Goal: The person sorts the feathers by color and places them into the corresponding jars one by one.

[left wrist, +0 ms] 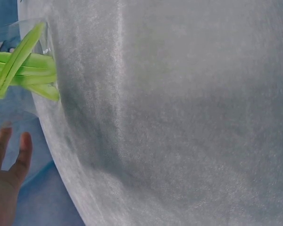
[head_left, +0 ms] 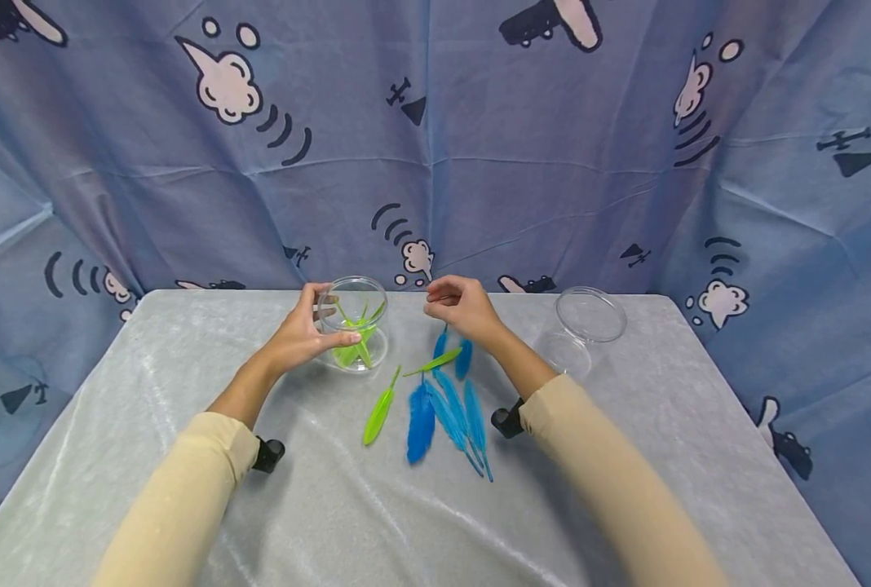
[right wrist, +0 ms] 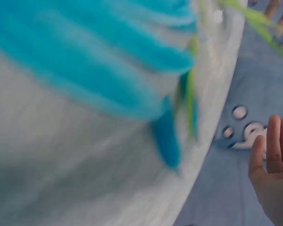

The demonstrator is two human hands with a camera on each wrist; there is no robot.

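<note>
Steady clear jar (head_left: pixel 378 346) with left hand (head_left: pixel 300 337) clamped round it; pinch loose green feather (head_left: pixel 380 414) gently with empty, relaxed right hand (head_left: pixel 468 310).

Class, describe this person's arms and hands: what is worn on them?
The left sleeve and right sleeve are plain pale yellow. A small black device shows at each one's end. The left hand and right hand wear no gloves; no cables show.
</note>
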